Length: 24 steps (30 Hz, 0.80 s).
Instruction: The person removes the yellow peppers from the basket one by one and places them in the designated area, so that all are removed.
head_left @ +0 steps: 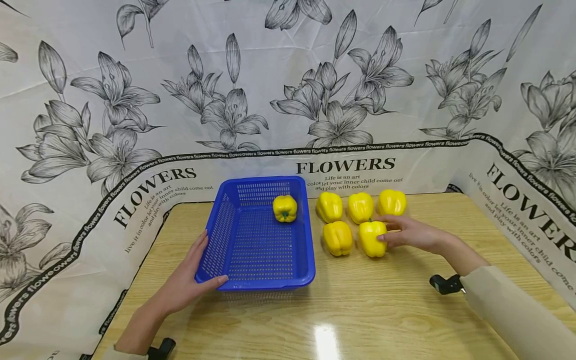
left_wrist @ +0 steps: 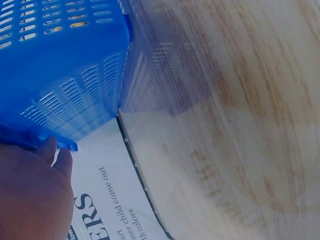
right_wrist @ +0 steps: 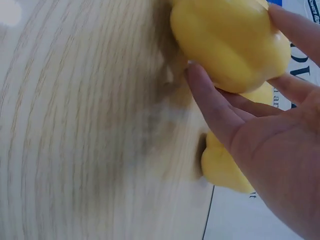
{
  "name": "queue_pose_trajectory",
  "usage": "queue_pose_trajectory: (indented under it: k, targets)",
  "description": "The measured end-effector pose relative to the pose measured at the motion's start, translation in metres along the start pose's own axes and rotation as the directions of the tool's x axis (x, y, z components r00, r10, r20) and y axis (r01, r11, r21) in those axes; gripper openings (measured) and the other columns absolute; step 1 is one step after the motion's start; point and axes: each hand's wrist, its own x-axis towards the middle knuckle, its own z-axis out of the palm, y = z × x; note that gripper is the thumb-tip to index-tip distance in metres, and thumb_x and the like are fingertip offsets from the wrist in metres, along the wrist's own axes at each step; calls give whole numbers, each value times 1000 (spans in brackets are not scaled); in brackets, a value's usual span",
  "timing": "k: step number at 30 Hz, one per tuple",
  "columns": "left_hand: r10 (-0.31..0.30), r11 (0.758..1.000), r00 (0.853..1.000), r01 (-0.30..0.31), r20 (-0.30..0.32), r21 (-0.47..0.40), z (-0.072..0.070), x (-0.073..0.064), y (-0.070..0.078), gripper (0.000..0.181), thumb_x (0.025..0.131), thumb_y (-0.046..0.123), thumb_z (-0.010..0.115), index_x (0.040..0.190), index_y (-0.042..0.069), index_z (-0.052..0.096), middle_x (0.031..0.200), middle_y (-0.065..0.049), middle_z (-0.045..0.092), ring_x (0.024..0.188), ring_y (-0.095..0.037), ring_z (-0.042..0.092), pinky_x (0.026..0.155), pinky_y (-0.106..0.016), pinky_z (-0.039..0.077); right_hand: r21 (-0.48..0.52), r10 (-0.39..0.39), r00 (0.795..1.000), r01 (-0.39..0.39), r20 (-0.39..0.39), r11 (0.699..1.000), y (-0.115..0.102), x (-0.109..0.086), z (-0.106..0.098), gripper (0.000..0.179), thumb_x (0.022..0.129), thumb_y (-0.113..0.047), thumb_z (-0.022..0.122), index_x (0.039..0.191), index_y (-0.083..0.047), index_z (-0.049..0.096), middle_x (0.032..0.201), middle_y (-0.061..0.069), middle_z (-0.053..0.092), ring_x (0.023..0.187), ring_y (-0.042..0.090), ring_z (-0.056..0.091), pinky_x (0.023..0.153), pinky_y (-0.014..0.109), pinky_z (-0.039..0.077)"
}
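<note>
A blue plastic basket [head_left: 260, 285] sits left of centre on the table, with one yellow bell pepper [head_left: 285, 208] inside near its far right corner. My left hand [head_left: 189, 280] holds the basket's near left corner, thumb on the front rim and fingers along the left side. In the left wrist view, the fingers [left_wrist: 61, 159] meet the blue rim. To the right of the basket, my right hand [head_left: 411, 233] grips a yellow bell pepper [head_left: 372, 240] from its right side. The right wrist view has thumb and fingers around that pepper [right_wrist: 230, 45].
Several more yellow bell peppers stand close by: one at near left [head_left: 337, 238] and a back row of three, including the far right one [head_left: 392, 202]. A flower-printed cloth [head_left: 351, 172] rises behind the wooden table [head_left: 360, 310]. Both wrists carry black devices.
</note>
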Motion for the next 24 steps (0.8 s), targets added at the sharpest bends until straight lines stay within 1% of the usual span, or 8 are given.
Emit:
queue_pose_trajectory:
  k: [3, 5, 8, 14, 18, 24]
  targets:
    - [-4, 1000, 1000, 4, 0, 3, 0, 0, 0, 111, 88, 56, 74, 166, 16, 7, 172, -6, 3, 154, -44, 14, 113, -73, 25, 12, 35, 999, -35, 29, 999, 4, 1, -2, 81, 102, -28, 64, 161, 2, 19, 156, 41, 24, 115, 32, 64, 105, 51, 49]
    - [-3, 1000, 1000, 3, -2, 5, 0, 0, -1, 111, 88, 56, 75, 166, 16, 7, 172, -5, 3, 154, -44, 14, 113, -73, 25, 20, 44, 998, -45, 39, 999, 6, 3, -3, 81, 102, -29, 63, 162, 1, 17, 157, 41, 22, 113, 31, 64, 105, 51, 49]
    - [1, 1000, 1000, -1, -6, 4, 1, 0, -2, 110, 88, 54, 75, 166, 16, 7, 172, -5, 4, 154, -44, 15, 113, -73, 25, 17, 44, 998, -44, 48, 999, 10, 4, -5, 80, 103, -30, 62, 162, -1, 17, 158, 40, 22, 117, 31, 62, 105, 50, 49]
    - [14, 1000, 1000, -14, -7, -11, 2, 0, -4, 110, 88, 52, 76, 166, 18, 7, 172, -4, 4, 154, -43, 14, 114, -72, 25, 5, 22, 998, -23, 52, 1000, 14, 4, -7, 75, 105, -30, 59, 164, -7, 19, 159, 36, 21, 131, 36, 53, 107, 51, 48]
    - [18, 1000, 1000, -18, -7, -9, 2, 0, -5, 110, 88, 53, 76, 166, 18, 7, 172, -3, 4, 154, -42, 14, 114, -72, 25, 0, 24, 998, -24, 51, 1000, 15, 5, -7, 74, 105, -31, 59, 164, -9, 21, 159, 34, 22, 132, 37, 52, 107, 52, 48]
    - [12, 1000, 1000, -12, -5, -6, 1, 1, -3, 110, 88, 56, 74, 166, 19, 7, 172, -3, 4, 154, -43, 14, 113, -72, 25, -16, 0, 1000, 0, 30, 1000, 10, 2, -11, 75, 104, -30, 61, 163, -5, 20, 158, 37, 21, 130, 39, 54, 106, 53, 48]
